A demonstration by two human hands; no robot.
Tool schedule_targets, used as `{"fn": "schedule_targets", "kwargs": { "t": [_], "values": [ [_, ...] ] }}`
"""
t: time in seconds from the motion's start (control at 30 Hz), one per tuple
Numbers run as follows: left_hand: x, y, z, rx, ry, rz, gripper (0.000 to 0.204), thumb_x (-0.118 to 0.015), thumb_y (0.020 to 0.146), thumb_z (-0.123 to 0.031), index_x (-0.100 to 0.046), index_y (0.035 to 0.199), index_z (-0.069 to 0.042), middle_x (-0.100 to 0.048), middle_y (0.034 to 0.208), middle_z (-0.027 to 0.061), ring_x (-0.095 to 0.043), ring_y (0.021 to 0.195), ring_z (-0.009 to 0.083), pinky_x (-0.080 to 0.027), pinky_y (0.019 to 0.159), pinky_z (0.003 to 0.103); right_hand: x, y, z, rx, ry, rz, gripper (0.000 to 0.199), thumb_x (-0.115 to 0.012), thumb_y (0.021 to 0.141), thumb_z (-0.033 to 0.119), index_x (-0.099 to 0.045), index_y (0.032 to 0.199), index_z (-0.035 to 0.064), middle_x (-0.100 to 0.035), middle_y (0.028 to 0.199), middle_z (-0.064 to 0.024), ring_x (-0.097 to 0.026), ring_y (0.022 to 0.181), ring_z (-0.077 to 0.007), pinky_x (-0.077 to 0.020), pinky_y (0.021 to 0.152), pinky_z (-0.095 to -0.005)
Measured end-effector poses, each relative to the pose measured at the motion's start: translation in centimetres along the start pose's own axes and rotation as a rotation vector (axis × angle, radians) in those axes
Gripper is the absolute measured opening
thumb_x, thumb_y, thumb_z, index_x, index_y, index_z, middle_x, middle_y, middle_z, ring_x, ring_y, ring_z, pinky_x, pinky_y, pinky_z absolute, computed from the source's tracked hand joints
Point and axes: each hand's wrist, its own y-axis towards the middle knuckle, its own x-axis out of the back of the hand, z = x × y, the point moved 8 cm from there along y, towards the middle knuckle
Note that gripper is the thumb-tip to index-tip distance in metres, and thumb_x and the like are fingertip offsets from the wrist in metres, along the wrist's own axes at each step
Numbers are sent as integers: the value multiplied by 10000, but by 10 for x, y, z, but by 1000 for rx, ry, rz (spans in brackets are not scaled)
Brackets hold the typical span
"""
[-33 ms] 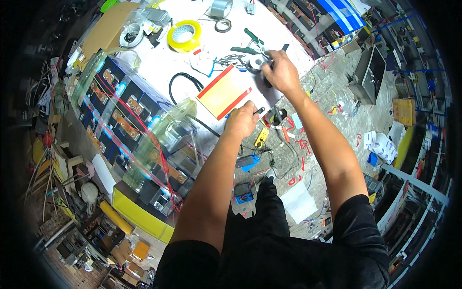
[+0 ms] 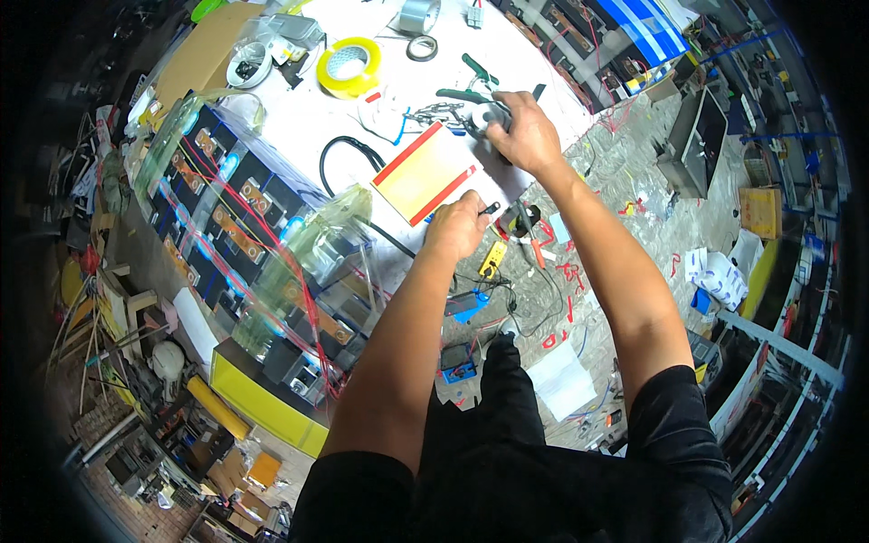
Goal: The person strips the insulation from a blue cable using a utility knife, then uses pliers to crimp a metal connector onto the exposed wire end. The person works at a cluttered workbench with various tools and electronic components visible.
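Note:
My left hand is closed at the table's near edge, beside a yellow card with red edges. A short black piece with a pale tip pokes out of its fingers; its kind is not clear. My right hand curls over a round grey-white thing farther off; what the fingers grip is hidden. A dark bar end shows just past its knuckles. Green-handled pliers and a metal chain lie left of that hand. A black cable runs toward my left forearm.
Left stands a large battery pack with red wires. Yellow tape and silver tape rest on the white table. Below lie a yellow meter, an orange-handled tool and loose wires on the littered floor.
My right hand has shifted very slightly left over the round grey-white thing. My left hand keeps its hold in the same place.

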Motion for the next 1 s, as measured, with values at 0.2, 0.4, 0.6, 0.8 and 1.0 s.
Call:
{"fn": "schedule_targets", "kwargs": {
  "t": [0.2, 0.4, 0.6, 0.8, 1.0],
  "values": [
    [2, -1, -3, 43, -8, 61, 346, -688, 979, -276, -591, 1198, -25, -735, 1147, 193, -678, 1123, 397, -526, 974, 478, -49, 29, 43, 316, -216, 217, 452, -660, 862, 138, -667, 1313, 128, -681, 1270, -109, -615, 1226, -319, -469, 1044, -470],
    [8, -6, -10, 76, 64, 68, 350, -695, 977, -285, -585, 1187, -28, -724, 1133, 228, -673, 1106, 424, -527, 942, 512, -85, 52, 68, 309, -631, 520, 300, -540, 961, 127, -724, 1197, 118, -742, 1211, -67, -612, 1232, -244, -407, 1055, -450],
    [8, -6, -12, 68, 32, 71, 348, -699, 974, -280, -590, 1191, -31, -727, 1154, 207, -679, 1101, 409, -528, 940, 502, -88, 51, 59, 316, -567, 373, 268, -520, 953, 98, -717, 1135, 94, -757, 1121, -95, -635, 1171, -253, -401, 1034, -425],
    [9, -6, -12, 28, 13, 42, 374, -698, 974, -265, -596, 1220, -3, -724, 1184, 211, -668, 1145, 406, -526, 972, 486, -88, 48, 54, 268, -519, 441, 261, -496, 970, 120, -706, 1122, 89, -767, 1093, -118, -656, 1143, -262, -402, 1027, -429],
    [5, -4, -9, -8, 12, 27, 356, -694, 974, -254, -596, 1195, 7, -726, 1181, 213, -677, 1130, 404, -528, 972, 482, -89, 51, 47, 217, -433, 385, 235, -610, 954, 236, -735, 1040, 56, -750, 1078, -175, -662, 1110, -337, -439, 1021, -472]
  ]
}}
